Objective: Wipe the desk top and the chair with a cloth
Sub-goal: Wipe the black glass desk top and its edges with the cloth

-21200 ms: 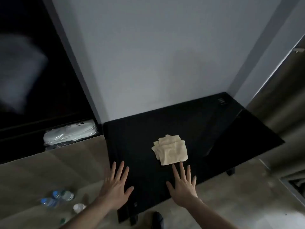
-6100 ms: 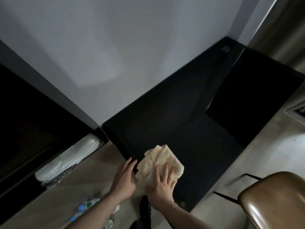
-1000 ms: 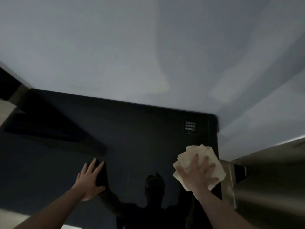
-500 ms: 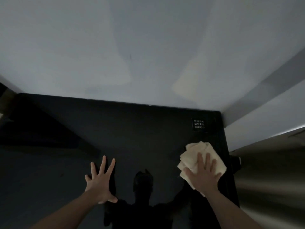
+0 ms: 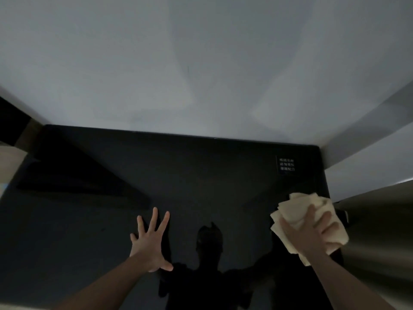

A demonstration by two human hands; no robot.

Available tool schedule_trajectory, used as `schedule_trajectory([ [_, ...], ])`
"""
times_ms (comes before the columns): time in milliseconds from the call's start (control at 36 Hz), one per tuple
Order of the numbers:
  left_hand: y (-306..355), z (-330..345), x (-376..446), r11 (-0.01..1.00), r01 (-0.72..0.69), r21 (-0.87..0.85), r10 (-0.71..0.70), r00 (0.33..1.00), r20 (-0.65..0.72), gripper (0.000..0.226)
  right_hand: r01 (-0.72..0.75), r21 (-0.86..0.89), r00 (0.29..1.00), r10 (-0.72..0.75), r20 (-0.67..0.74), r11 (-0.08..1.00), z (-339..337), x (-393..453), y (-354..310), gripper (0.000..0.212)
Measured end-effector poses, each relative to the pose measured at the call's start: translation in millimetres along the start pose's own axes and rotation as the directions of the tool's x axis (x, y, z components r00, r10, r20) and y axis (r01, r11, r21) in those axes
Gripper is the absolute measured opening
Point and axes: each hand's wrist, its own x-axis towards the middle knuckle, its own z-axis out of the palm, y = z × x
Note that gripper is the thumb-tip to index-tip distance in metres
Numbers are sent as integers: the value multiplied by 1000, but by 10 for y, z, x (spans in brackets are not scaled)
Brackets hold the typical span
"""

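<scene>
The glossy black desk top [image 5: 201, 175] fills the lower half of the head view and runs back to the wall. A crumpled cream cloth [image 5: 290, 209] lies at the desk's right edge. My right hand [image 5: 312, 233] is on top of it, fingers bent over the bunched fabric and gripping it. My left hand [image 5: 149, 240] rests flat on the desk near the middle, fingers spread wide, holding nothing. A dark reflection of a person shows in the desk surface between my arms. The chair is out of view.
A plain grey wall [image 5: 201, 63] stands right behind the desk. A small label with white text [image 5: 287, 165] sits at the desk's back right corner. A brownish shiny surface [image 5: 380, 242] borders the desk on the right.
Over the last second my right hand has stayed at the desk's right edge and its fingers have curled into the cloth, bunching it. My left hand has spread wider near the middle.
</scene>
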Motion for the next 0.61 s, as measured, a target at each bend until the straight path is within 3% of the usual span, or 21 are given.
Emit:
schedule_trajectory([
  [278,-55,-56,23,999,-20,24,20,1000,24,155,109,-11,994,-109,15,994,314,-425,-554,111],
  [389,-144,-97,33,993,-89,83,89,996,2,142,129,-22,991,-128,42,991,429,-632,-801,110],
  [528,-777,-387,65,946,-283,157,286,958,6,121,101,-32,993,-99,64,994,630,-989,-1254,110],
  [611,-1355,-563,85,943,-287,165,293,956,-10,117,81,-39,994,-78,76,996,740,-1261,-1595,109],
])
